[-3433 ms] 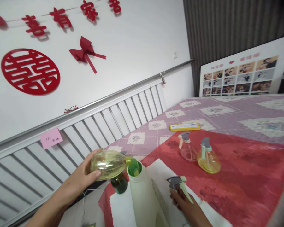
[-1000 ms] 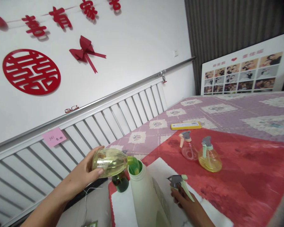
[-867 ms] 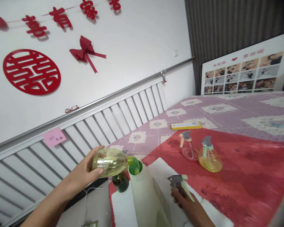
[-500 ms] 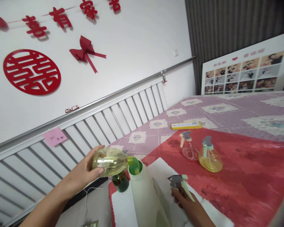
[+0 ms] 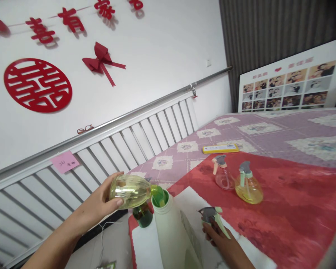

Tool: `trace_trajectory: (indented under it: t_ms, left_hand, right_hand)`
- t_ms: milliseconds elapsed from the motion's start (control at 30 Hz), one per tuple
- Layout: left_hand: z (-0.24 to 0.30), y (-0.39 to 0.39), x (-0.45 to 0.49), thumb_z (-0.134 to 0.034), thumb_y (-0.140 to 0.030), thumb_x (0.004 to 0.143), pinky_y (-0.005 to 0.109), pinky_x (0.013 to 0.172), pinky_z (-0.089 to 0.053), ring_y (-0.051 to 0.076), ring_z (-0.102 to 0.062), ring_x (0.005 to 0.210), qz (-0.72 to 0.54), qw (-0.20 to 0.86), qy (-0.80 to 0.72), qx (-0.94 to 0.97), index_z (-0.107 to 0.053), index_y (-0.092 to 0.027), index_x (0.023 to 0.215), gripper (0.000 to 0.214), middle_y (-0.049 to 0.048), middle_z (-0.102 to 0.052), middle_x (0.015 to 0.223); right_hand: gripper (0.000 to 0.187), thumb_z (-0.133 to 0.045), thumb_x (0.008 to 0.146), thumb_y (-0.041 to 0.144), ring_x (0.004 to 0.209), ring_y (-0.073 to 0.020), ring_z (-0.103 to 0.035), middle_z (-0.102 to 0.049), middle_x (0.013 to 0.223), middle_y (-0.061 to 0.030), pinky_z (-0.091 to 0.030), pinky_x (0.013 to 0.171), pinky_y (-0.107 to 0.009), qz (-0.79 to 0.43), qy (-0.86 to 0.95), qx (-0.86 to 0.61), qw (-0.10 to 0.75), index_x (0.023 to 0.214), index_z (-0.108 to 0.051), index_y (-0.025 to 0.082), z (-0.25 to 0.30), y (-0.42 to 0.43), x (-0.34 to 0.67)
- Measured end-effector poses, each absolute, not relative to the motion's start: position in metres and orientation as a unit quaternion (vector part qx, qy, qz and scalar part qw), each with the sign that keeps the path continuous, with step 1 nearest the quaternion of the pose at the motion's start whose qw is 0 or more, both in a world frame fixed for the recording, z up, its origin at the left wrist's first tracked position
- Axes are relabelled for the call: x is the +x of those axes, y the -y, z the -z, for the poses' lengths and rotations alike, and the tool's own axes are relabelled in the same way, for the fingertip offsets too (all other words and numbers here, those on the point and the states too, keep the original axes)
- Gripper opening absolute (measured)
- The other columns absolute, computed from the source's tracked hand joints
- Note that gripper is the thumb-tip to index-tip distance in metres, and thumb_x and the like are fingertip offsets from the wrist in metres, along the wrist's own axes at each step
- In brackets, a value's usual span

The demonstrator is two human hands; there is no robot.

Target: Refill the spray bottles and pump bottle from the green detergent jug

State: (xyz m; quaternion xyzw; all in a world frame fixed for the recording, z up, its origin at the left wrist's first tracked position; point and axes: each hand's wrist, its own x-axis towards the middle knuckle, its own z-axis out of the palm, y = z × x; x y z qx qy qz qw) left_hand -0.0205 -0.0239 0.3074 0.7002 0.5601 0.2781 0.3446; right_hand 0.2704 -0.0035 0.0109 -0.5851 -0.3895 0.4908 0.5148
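My left hand (image 5: 108, 198) is wrapped round a clear yellowish-green bottle (image 5: 131, 191), tipped on its side. The bottle's neck points right, at the mouth of a green funnel (image 5: 159, 196) set in the opening of a large pale green jug (image 5: 172, 231). In my right hand (image 5: 217, 237) is a grey and pale green spray head (image 5: 211, 216), held over the white cloth (image 5: 192, 200) right of the jug. A dark green bottle (image 5: 143, 215) stands beside the jug, partly under the tilted bottle.
On the red cloth (image 5: 285, 190) stand a clear pink-topped spray bottle (image 5: 223, 177) and a spray bottle with yellow liquid (image 5: 249, 188). A yellow flat case (image 5: 220, 148) lies behind them. A white radiator (image 5: 123, 147) runs along the wall at left.
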Motion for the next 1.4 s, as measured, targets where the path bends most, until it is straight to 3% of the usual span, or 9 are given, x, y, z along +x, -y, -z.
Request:
trace_trajectory:
  t_ms: [467, 667, 1400]
  left_hand:
    - [-0.311, 0.025, -0.023, -0.065, -0.053, 0.077, 0.045, 0.106, -0.042, 0.033, -0.042, 0.132, -0.255, 0.336, -0.575, 0.701, -0.028, -0.026, 0.140, 0.078, 0.0121, -0.040, 0.145]
    - [-0.313, 0.026, -0.020, -0.064, -0.053, 0.077, 0.044, 0.106, -0.042, 0.032, -0.046, 0.128, -0.250, 0.334, -0.581, 0.699, -0.028, -0.025, 0.139, 0.076, 0.0125, -0.041, 0.144]
    - [-0.318, 0.024, -0.020, -0.066, -0.058, 0.073, 0.041, 0.102, -0.047, 0.033, -0.047, 0.129, -0.230, 0.324, -0.596, 0.697, -0.023, -0.028, 0.143, 0.087, 0.0106, -0.039, 0.148]
  right_hand:
    - [0.037, -0.059, 0.065, 0.056, 0.062, -0.0168, -0.058, -0.064, 0.068, -0.0004, -0.044, 0.057, -0.027, -0.515, 0.399, -0.571, 0.499, 0.081, -0.064, 0.022, -0.008, 0.001, 0.275]
    - [0.035, -0.060, 0.064, 0.056, 0.062, -0.0172, -0.058, -0.065, 0.066, -0.0010, -0.045, 0.057, -0.027, -0.515, 0.403, -0.571, 0.497, 0.072, -0.062, 0.022, -0.010, 0.002, 0.275]
    - [0.042, -0.060, 0.063, 0.058, 0.062, -0.0179, -0.061, -0.068, 0.068, -0.0019, -0.046, 0.057, -0.028, -0.506, 0.396, -0.588, 0.492, 0.083, -0.066, 0.022, -0.013, 0.003, 0.274]
